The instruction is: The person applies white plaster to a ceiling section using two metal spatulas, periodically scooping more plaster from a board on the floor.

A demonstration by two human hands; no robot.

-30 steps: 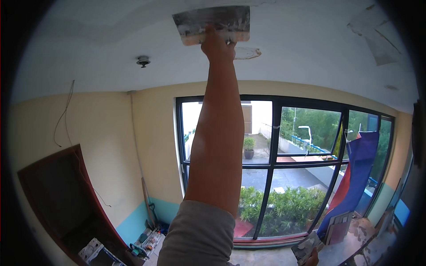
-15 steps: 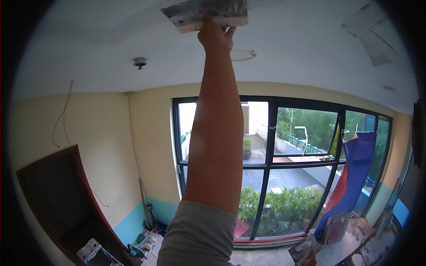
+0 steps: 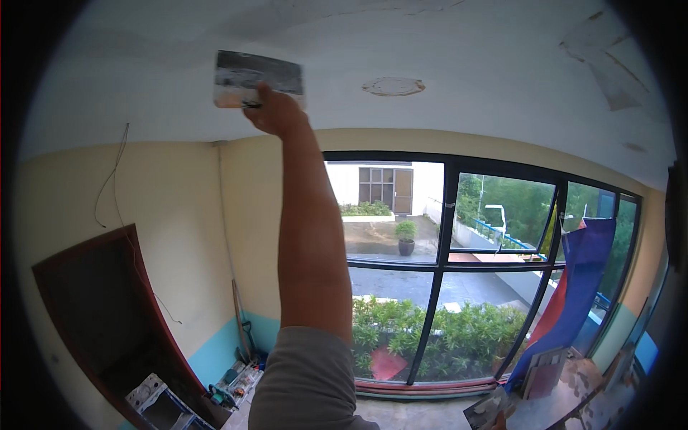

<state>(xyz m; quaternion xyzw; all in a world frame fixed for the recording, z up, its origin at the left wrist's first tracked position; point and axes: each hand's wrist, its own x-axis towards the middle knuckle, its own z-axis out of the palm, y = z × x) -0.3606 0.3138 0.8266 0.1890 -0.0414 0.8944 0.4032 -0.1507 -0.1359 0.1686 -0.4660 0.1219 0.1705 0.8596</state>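
Observation:
My left hand (image 3: 278, 111) is raised to the white ceiling (image 3: 172, 86), closed on a wide putty knife (image 3: 259, 74). The knife's dark metal blade is smeared with pale filler and lies against or very close to the ceiling. To the right of it, a rough-edged oval patch (image 3: 393, 87) shows on the ceiling. At the lower right edge, part of my right hand (image 3: 501, 421) grips a second flat blade (image 3: 483, 409), grey and smeared with filler. Most of that hand is cut off by the frame.
A ladder top (image 3: 154, 395) stands by the dark doorway (image 3: 93, 301) at left. Loose wires (image 3: 115, 172) hang near the wall. Tools (image 3: 233, 383) lie in the corner. A large black-framed window (image 3: 443, 215) fills the far wall, with a blue and red sheet (image 3: 580, 279) before it.
My left hand has swept the putty knife to the left and lower in the view. The oval ceiling patch, partly covered before, is now uncovered. My right hand stays low at the right.

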